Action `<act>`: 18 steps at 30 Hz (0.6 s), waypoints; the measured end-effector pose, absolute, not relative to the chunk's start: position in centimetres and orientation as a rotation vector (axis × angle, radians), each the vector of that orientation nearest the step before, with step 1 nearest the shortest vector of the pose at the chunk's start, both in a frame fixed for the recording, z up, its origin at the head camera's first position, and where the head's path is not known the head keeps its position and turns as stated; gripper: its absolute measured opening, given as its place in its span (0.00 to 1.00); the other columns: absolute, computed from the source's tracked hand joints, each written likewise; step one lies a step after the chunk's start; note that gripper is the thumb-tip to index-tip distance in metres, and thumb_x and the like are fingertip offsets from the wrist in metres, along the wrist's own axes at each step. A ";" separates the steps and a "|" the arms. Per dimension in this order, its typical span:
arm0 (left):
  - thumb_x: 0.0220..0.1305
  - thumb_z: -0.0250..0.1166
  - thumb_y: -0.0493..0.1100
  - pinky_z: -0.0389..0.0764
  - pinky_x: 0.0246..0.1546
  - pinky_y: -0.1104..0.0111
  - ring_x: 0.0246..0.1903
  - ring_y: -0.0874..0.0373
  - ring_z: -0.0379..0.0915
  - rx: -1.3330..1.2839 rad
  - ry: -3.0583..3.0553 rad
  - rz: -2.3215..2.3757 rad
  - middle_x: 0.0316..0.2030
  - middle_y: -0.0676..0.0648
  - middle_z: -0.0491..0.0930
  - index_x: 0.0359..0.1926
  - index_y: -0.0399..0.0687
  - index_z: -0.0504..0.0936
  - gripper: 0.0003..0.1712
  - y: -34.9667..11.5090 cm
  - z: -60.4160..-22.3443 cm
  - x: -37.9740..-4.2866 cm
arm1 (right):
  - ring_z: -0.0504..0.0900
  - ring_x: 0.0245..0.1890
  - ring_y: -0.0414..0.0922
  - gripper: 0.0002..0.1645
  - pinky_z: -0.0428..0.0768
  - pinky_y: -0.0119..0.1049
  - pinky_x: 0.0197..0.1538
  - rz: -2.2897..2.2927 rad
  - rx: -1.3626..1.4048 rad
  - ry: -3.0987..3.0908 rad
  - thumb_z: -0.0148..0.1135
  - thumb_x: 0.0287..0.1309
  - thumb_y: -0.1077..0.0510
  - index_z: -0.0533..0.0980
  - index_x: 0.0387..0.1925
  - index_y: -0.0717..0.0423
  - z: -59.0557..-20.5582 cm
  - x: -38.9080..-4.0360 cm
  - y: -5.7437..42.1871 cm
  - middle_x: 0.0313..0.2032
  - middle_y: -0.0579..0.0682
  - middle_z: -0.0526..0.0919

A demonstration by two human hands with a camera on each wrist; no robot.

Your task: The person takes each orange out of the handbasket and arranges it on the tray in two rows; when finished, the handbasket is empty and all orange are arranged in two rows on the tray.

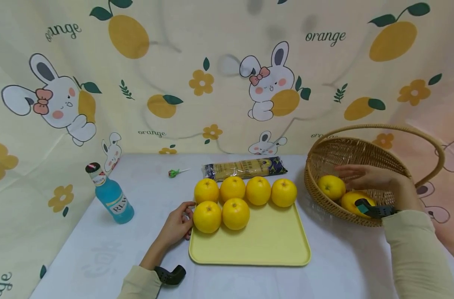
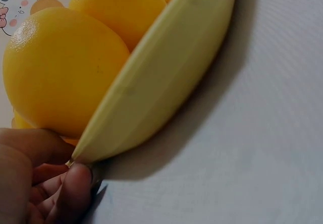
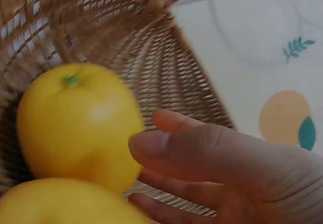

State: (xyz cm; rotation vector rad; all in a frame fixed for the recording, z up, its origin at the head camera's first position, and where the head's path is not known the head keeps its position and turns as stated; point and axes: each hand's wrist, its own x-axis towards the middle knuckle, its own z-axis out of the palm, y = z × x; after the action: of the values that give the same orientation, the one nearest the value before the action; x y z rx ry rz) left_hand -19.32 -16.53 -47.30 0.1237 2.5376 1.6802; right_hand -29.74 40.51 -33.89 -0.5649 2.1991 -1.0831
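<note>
My left hand [image 1: 176, 225] is at the left edge of the yellow tray [image 1: 273, 243], and in the left wrist view its thumb and fingers pinch the rim [image 2: 151, 103]. On that tray sit several oranges [image 1: 232, 189], a full row at the back and two in front at the left. Inside the wicker basket [image 1: 350, 151] at the right, my right hand [image 1: 372, 177] reaches down with loosely spread fingers. Two more oranges lie there; the thumb is right beside one orange [image 3: 78, 125], and another orange [image 3: 65, 204] sits nearer the wrist.
Behind the tray lies a long packaged item [image 1: 243, 168] in a clear and dark blue wrapper. A small green lollipop [image 1: 173, 173] is to its left. At the far left stands a bottle of blue drink [image 1: 116, 199]. The basket's tall handle [image 1: 434, 143] arches over my right forearm.
</note>
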 end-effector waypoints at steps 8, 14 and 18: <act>0.56 0.58 0.31 0.77 0.12 0.66 0.14 0.55 0.69 0.116 2.543 1.676 0.33 0.46 0.71 0.59 0.44 0.68 0.27 -16.4 -47.4 -19.3 | 0.72 0.52 0.38 0.40 0.76 0.37 0.51 -1.075 -0.455 2.169 0.52 0.63 0.62 0.45 0.71 0.57 -36.0 -29.7 40.5 0.58 0.32 0.64; 0.56 0.58 0.31 0.77 0.12 0.66 0.14 0.55 0.69 0.102 2.546 1.665 0.33 0.46 0.71 0.59 0.45 0.68 0.27 -16.5 -47.4 -19.4 | 0.66 0.56 0.50 0.45 0.73 0.41 0.51 -0.983 -0.428 2.248 0.56 0.61 0.58 0.43 0.72 0.56 -36.3 -29.5 39.8 0.68 0.63 0.50; 0.56 0.58 0.30 0.77 0.12 0.67 0.14 0.55 0.69 0.106 2.549 1.663 0.34 0.46 0.70 0.59 0.45 0.68 0.27 -16.6 -47.4 -19.4 | 0.61 0.58 0.60 0.48 0.71 0.44 0.50 -0.922 -0.451 2.307 0.60 0.58 0.55 0.44 0.71 0.58 -36.4 -29.6 39.2 0.67 0.70 0.45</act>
State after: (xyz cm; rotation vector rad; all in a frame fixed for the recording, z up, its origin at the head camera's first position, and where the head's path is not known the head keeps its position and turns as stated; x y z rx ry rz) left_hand -19.38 -16.57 -47.39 0.1063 2.5489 1.6626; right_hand -29.56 39.22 -36.44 -0.4510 2.3074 -0.9215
